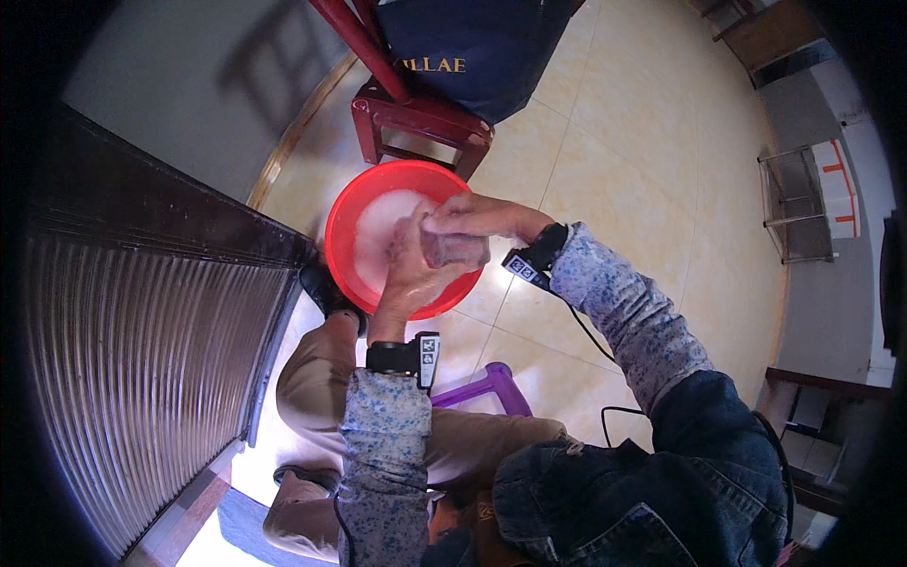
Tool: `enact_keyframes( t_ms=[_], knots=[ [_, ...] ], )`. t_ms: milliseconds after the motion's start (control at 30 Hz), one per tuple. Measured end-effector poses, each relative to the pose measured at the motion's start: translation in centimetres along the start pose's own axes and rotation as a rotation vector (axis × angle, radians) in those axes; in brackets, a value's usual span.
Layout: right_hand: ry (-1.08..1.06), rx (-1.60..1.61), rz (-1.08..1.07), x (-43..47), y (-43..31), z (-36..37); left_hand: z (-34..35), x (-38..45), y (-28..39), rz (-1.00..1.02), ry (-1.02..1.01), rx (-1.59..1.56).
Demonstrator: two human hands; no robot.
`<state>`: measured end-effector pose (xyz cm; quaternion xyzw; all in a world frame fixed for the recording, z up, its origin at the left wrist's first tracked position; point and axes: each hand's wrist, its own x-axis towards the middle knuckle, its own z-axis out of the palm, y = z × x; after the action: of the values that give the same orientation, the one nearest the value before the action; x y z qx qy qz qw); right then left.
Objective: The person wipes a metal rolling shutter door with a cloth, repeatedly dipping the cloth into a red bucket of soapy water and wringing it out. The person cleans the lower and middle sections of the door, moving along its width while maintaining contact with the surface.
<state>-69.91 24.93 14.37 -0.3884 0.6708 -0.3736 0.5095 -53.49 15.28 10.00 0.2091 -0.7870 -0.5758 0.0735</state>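
Observation:
A red plastic basin stands on the floor before me, with whitish, foamy-looking liquid in it. Above its right side, my left hand grips a translucent object, possibly a glass cup; motion blur hides its exact shape. My right hand comes in from the right, and its fingers bear on the upper left part of that same object. How far the right fingers wrap around it is hard to see. Both wrists carry black straps with small printed tags.
A dark red wooden chair bearing a navy bag is just beyond the basin. A ribbed panel borders the left. A purple plastic stool shows beside my leg. A wire rack stands far right. Cables hang from my wrists.

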Motion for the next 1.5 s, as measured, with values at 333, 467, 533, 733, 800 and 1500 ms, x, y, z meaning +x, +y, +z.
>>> enact_keyframes(
  t_ms=[333, 467, 533, 733, 800, 1500],
  knots=[
    [-0.255, -0.017, 0.005, -0.1, 3.5, 1.0, -2.3, -0.8, -1.5, -0.195, -0.142, -0.387],
    [-0.142, -0.305, 0.006, -0.5, 7.1, 2.9, -3.1, -1.4, -2.2, -0.293, -0.068, -0.539],
    [-0.025, -0.182, -0.002, -0.7, 8.4, 3.0, -4.3, -1.4, -2.7, -0.335, -0.005, -0.699],
    [0.337, 0.402, -0.118, -0.5, 8.3, 1.6, -3.9, -0.7, -4.5, -0.391, 0.162, -1.169],
    [0.461, 0.469, -0.203, 0.3, 7.2, 1.9, -2.4, -0.7, -4.6, -0.308, 0.279, -1.136],
    [0.434, -0.642, -0.381, 5.0, 4.7, 7.6, 1.8, 1.4, -8.4, -0.438, 0.242, -0.816]
  ],
)
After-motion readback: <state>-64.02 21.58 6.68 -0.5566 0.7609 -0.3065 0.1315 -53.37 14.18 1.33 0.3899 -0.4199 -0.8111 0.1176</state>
